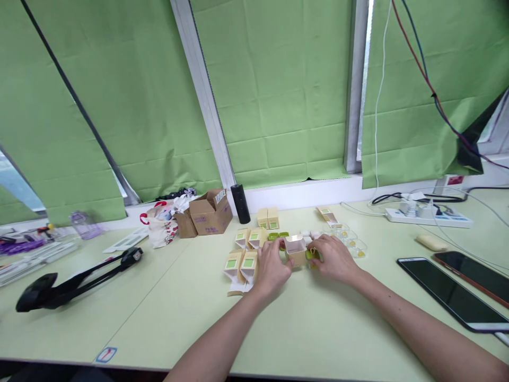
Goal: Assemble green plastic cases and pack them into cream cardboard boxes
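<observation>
My left hand [273,268] grips the left side of a small open cardboard box [295,252], whose pale inside faces up. At the box's right side, my right hand [333,257] has its fingers closed on a small green item [312,254], partly hidden by the fingers. Left of my left hand stand several small boxes [240,262] with green labels, some with white flaps open. Just behind the hands lie more green pieces [277,235] and some white pieces [310,235]. Clear plastic cups [352,241] with yellow spots sit beyond my right hand.
Two more small boxes [268,218] and a flattened one [327,216] lie farther back. A black cylinder [240,203] stands by an open carton [210,212]. On the right are a power strip [429,216] and a tablet [449,292]; a black strap-like device [79,281] lies left.
</observation>
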### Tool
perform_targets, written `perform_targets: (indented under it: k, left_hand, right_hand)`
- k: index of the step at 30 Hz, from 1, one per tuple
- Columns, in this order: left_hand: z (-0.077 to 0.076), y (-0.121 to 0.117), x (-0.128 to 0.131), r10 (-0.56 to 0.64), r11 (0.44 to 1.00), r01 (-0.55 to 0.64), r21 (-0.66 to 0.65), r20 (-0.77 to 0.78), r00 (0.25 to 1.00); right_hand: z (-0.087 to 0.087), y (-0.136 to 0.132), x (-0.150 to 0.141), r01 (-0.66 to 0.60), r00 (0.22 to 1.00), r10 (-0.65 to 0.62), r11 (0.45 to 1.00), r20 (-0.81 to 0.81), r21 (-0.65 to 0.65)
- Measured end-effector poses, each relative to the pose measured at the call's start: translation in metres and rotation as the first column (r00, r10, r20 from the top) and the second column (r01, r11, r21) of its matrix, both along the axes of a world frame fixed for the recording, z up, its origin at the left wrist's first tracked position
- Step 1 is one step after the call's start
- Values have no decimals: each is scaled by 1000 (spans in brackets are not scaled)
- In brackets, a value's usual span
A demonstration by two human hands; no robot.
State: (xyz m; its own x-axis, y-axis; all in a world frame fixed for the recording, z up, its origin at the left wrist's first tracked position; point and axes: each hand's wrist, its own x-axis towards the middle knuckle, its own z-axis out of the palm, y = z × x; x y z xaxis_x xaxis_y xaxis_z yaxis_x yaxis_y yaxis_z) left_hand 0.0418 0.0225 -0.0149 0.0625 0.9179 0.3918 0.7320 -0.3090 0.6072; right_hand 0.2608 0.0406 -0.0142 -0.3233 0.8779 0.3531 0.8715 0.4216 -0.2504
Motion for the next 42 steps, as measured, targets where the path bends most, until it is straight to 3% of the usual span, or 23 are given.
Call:
perform_targets:
  k: [5, 8, 14, 19, 27, 36, 42]
  left_hand:
    - [1, -2, 2, -58, 994, 45, -104, -126, 990]
    - [0, -4, 3, -82, 991, 69, -112, -115, 990]
    - [2, -6, 2, -183, 975, 151, 165, 196, 963]
    - [7, -7, 0, -298, 929, 211, 305, 276, 914]
    - [0, -3, -2, -295, 949, 230, 218, 344, 891]
    - [-12, 12, 5, -135, 990, 132, 44, 520, 844]
    - [-9, 13, 1, -172, 983, 178, 48, 587, 791]
  right_hand:
    - [-3, 4, 2, 11, 1000, -11, 1000, -9, -19]
    - [-4, 5, 2, 13, 1000, -13, 1000, 4, -17]
    - [-3, 4, 2, 15, 1000, -15, 1000, 3, -13]
    - [-3, 4, 4, 12, 1000, -12, 1000, -16, -20]
    - [3, 1, 2, 33, 999, -33, 999, 2, -40]
    - [8, -2, 3, 39, 999, -38, 996, 17, -77]
    - [8, -2, 4, 51, 998, -48, 996, 33, -77]
